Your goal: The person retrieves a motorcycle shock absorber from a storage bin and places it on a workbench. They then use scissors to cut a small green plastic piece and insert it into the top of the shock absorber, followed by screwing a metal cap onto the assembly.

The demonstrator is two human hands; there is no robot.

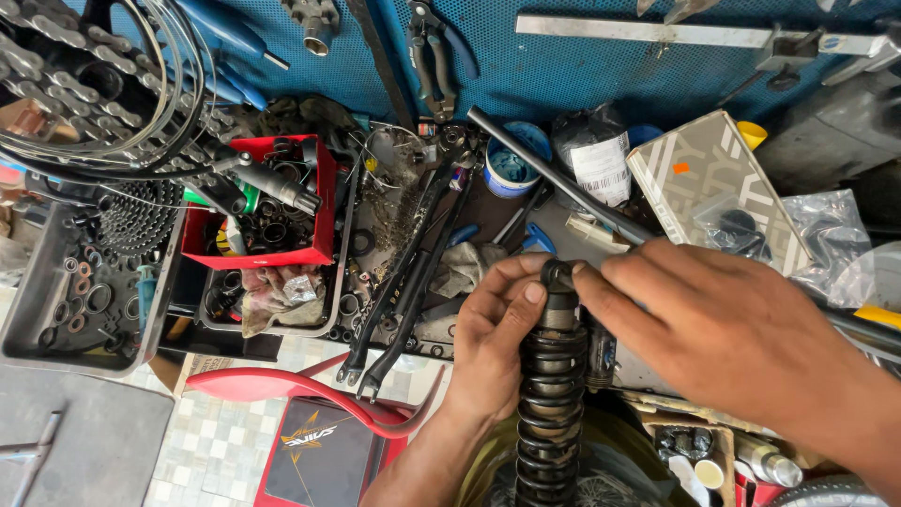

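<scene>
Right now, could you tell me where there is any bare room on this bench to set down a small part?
Very little. The barest patch is the grey tray floor at the left, by the sprocket cluster. The red bin is full, and wrenches, rag and tub crowd the middle. Both the left hand and the right hand grip the coil shock absorber.

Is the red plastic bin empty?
No, the red plastic bin is filled with black rings and small parts.
</scene>
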